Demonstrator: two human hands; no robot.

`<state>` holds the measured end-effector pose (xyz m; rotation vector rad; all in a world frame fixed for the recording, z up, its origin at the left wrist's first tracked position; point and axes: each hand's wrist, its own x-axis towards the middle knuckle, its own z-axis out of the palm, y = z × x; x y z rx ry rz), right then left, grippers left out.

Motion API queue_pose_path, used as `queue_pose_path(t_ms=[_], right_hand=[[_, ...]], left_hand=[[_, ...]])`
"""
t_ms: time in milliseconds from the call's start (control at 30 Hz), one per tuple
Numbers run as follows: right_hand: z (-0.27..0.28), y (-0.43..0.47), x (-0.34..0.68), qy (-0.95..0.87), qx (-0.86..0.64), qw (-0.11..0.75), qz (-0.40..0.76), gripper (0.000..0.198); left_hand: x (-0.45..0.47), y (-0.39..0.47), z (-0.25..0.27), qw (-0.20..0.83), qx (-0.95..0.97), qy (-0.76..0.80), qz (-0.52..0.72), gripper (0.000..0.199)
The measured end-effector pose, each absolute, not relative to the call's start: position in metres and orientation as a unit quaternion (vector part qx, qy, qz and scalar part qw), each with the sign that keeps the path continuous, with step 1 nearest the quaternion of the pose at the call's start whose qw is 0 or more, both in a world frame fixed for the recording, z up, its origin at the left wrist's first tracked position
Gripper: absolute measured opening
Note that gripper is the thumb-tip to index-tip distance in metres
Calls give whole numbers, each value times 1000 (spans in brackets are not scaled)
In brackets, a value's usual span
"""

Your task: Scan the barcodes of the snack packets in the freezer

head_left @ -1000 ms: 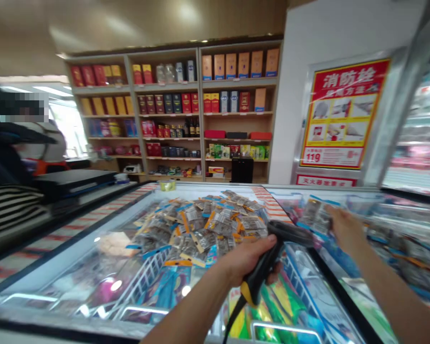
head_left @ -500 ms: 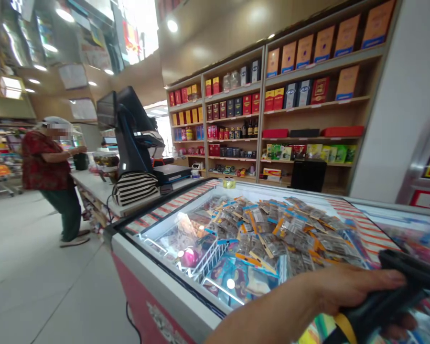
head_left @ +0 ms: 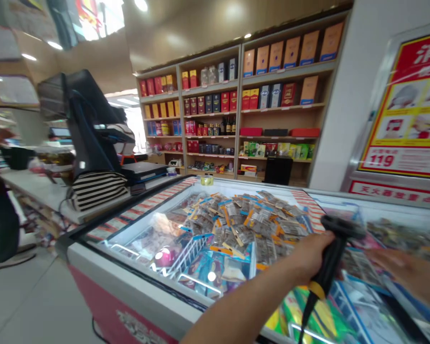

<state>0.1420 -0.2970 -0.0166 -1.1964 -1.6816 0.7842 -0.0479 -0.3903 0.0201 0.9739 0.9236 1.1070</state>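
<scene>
My left hand [head_left: 313,255] is wrapped round the grip of a black handheld barcode scanner [head_left: 331,260] with a yellow band and a cord hanging from its base. The scanner is upright over a chest freezer [head_left: 136,286]. At the right edge my right hand [head_left: 408,274] is smeared by motion, its fingers pointing left. Near those fingertips is a packet [head_left: 361,267] with a dark filling; I cannot tell whether the hand touches it. Left of the scanner is a heap of small brown packets [head_left: 243,220] with orange and blue edges. Green and yellow bags [head_left: 311,310] show below the scanner.
A counter [head_left: 32,186] on the left bears a point-of-sale terminal [head_left: 89,119] and a striped bag [head_left: 98,191]. Another person [head_left: 0,205] stands beside it at the left edge. Behind the freezer are shelves [head_left: 240,114] of boxed goods. A red and yellow sign [head_left: 408,105] hangs at right.
The view has turned right. The scanner, tilted in the lower right before, is now upright and nearer the middle. My right hand has come into clearer view at the right edge.
</scene>
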Motion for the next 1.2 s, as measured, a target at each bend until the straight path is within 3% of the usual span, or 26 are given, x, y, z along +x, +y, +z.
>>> queue_pose_path(t_ms=[100, 300, 400, 500, 633, 733, 933, 1067, 1200], right_hand=[[1, -341, 130, -614, -384, 390, 569, 37], [33, -369, 138, -447, -457, 559, 528, 22], [36, -376, 168, -387, -487, 561, 547, 16], [33, -391, 184, -395, -478, 524, 583, 19], [25, -405, 184, -428, -469, 470, 612, 25], [19, -408, 183, -421, -486, 455, 616, 28], [13, -407, 190, -396, -499, 452, 624, 30], [16, -409, 187, -400, -496, 453, 623, 30], [21, -414, 185, -418, -482, 449, 626, 28]], left_hand=[[-19, -385, 29, 557, 487, 434, 514, 33], [21, -363, 20, 379, 641, 519, 419, 33], [21, -348, 4, 203, 638, 666, 330, 38], [20, -334, -10, 112, 637, 722, 245, 52], [21, -322, -17, 111, 662, 717, 190, 57], [18, -320, -20, 121, 695, 680, 200, 49], [11, -307, -25, 136, 687, 596, 393, 30], [6, -295, -25, 148, 656, 542, 504, 40], [1, -295, -20, 167, 636, 532, 534, 46]])
